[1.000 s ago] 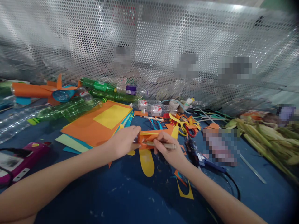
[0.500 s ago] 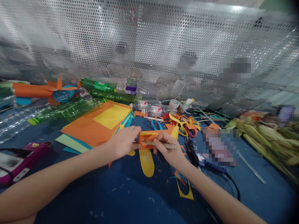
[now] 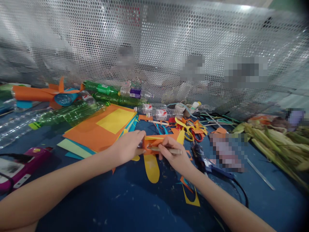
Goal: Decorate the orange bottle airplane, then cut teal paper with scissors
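Note:
In the head view, my left hand (image 3: 129,146) is closed around the left end of a toy plane (image 3: 154,141), an orange paper body with yellow pieces attached. One rounded yellow wing (image 3: 152,169) points toward me. My right hand (image 3: 172,149) pinches a beige pen (image 3: 175,151) lying nearly level, its tip against the orange body close to my left fingers. My fingers hide part of the body, and any mark under the tip is too small to make out.
Coloured paper sheets (image 3: 87,132) lie left of centre, plastic bottles (image 3: 120,100) behind. To the right are paper scraps, red-handled scissors (image 3: 198,137), a blue glue gun (image 3: 220,170) with its cord, and corn husks (image 3: 272,141). A purple power strip (image 3: 30,166) sits at left; perforated metal (image 3: 154,48) stands behind.
The pen has shifted very slightly against the orange body. Both hands keep practically the same place and hold.

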`<action>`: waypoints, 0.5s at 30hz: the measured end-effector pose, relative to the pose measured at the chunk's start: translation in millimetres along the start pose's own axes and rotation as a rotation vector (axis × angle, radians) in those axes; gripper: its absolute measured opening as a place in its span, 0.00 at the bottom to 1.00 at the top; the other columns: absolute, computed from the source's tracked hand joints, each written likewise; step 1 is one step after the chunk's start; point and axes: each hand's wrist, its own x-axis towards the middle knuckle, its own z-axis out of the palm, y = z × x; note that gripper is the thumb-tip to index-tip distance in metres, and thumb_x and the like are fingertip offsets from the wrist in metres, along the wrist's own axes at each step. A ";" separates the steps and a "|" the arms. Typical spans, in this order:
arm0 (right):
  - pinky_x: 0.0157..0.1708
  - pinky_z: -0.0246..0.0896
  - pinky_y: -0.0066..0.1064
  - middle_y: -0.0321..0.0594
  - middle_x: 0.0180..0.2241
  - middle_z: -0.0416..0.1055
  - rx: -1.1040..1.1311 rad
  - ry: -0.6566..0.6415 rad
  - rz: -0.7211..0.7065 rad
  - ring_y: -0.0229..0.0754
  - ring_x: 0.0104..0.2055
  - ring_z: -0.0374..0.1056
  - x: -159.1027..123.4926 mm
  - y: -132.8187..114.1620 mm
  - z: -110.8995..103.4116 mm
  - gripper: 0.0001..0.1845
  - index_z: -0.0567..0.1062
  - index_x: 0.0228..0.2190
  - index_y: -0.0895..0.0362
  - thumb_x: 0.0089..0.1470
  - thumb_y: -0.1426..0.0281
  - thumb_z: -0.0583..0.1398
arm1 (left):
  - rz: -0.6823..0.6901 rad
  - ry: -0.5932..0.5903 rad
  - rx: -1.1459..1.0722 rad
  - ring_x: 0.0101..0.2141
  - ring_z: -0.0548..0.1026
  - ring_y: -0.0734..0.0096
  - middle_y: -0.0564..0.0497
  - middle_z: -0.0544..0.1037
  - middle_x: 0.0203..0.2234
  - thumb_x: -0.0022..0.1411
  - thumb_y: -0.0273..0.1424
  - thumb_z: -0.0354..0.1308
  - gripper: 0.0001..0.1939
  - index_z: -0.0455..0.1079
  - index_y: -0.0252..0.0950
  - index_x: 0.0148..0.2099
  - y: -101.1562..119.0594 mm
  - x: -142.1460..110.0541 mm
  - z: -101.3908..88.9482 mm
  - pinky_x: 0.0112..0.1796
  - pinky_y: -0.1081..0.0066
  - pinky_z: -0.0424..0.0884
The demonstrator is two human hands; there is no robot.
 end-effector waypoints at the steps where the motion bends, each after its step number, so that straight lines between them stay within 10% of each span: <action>1: 0.21 0.52 0.25 0.29 0.16 0.67 -0.003 -0.001 0.003 0.34 0.19 0.60 0.0 -0.1 -0.1 0.11 0.59 0.24 0.53 0.57 0.69 0.54 | -0.002 -0.001 0.003 0.35 0.69 0.64 0.50 0.69 0.33 0.57 0.32 0.59 0.11 0.59 0.35 0.38 0.3 0.2 -0.2 0.32 0.68 0.63; 15: 0.20 0.52 0.26 0.29 0.16 0.66 0.017 0.034 0.040 0.35 0.18 0.61 0.0 -0.6 -0.9 0.10 0.60 0.24 0.53 0.55 0.68 0.55 | 0.000 -0.005 0.005 0.35 0.69 0.63 0.50 0.69 0.32 0.57 0.32 0.58 0.11 0.59 0.35 0.38 -0.8 0.2 -0.8 0.31 0.68 0.62</action>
